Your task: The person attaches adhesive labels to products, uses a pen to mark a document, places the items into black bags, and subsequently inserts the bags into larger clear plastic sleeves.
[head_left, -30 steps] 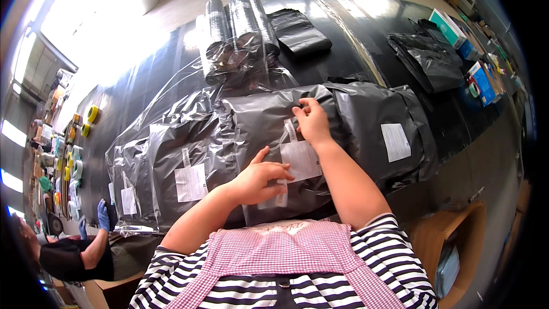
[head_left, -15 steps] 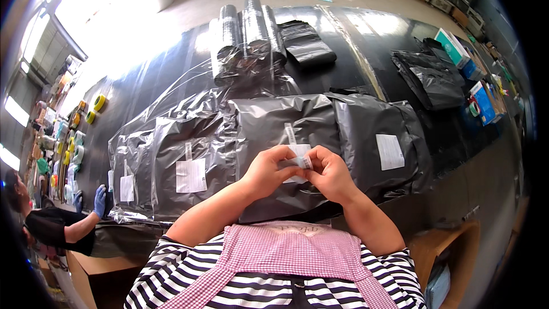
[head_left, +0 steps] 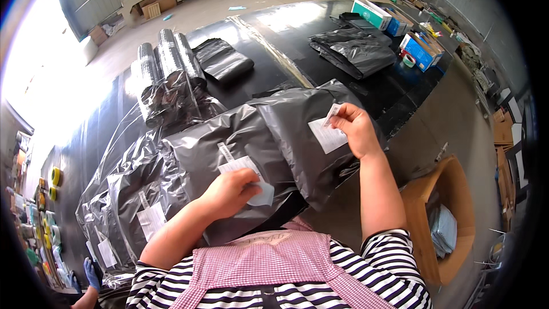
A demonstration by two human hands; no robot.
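Note:
My right hand (head_left: 358,130) pinches a small printed sticker (head_left: 331,114) by its lower end. The sticker is at the upper edge of a white label (head_left: 328,136) on the rightmost black plastic bag (head_left: 291,120); whether it touches the bag, I cannot tell. Closed around a pale blue slip of paper (head_left: 262,195), my left hand (head_left: 230,192) is over the neighbouring black bag (head_left: 197,151). That bag bears a white label (head_left: 240,164), partly hidden by the hand, with a narrow sticker (head_left: 225,151) above it. Further left, another bag carries a white label (head_left: 151,220) and a narrow sticker.
Black film rolls (head_left: 169,57) stand behind the bags, beside a folded black bag (head_left: 223,60). More folded bags (head_left: 354,51) lie near blue boxes (head_left: 422,51). An open carton (head_left: 420,200) is at my right. A co-worker's gloved hand (head_left: 91,273) shows at lower left.
My hands have separated. The right has moved with the sticker to the rightmost bag; the left has drawn back leftward with the blue slip. The view has swung right.

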